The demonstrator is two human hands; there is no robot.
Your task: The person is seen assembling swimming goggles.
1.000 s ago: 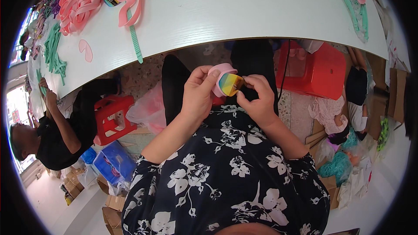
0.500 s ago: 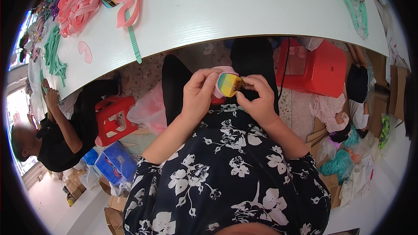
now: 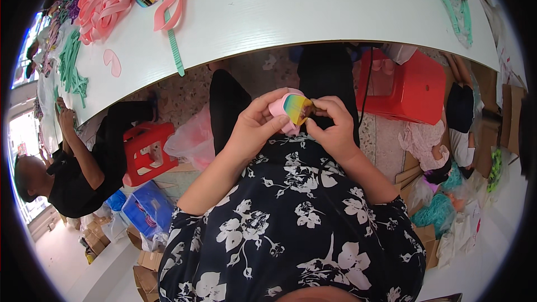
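Observation:
Over my lap, my left hand (image 3: pixel 253 128) closes around a soft pink goggle frame (image 3: pixel 277 107), its thumb pressed along the near side. A mirrored lens (image 3: pixel 294 105), shading from blue-green to yellow, sits against the pink frame and sticks out toward the right. My right hand (image 3: pixel 337 128) pinches the lens's amber right end between thumb and fingers. Whether the lens edge is seated in the frame is hidden by my fingers.
Ahead lies a white table (image 3: pixel 268 11) bearing a heap of pink frames (image 3: pixel 103 5), green straps (image 3: pixel 71 67) and a loose pink piece (image 3: pixel 112 62). Red stools (image 3: pixel 405 89) stand beneath it on the right and at left. A co-worker (image 3: pixel 72 168) sits at left.
My left hand has turned the pink frame, and its thumb has come down across the near side. My right hand keeps its pinch on the lens.

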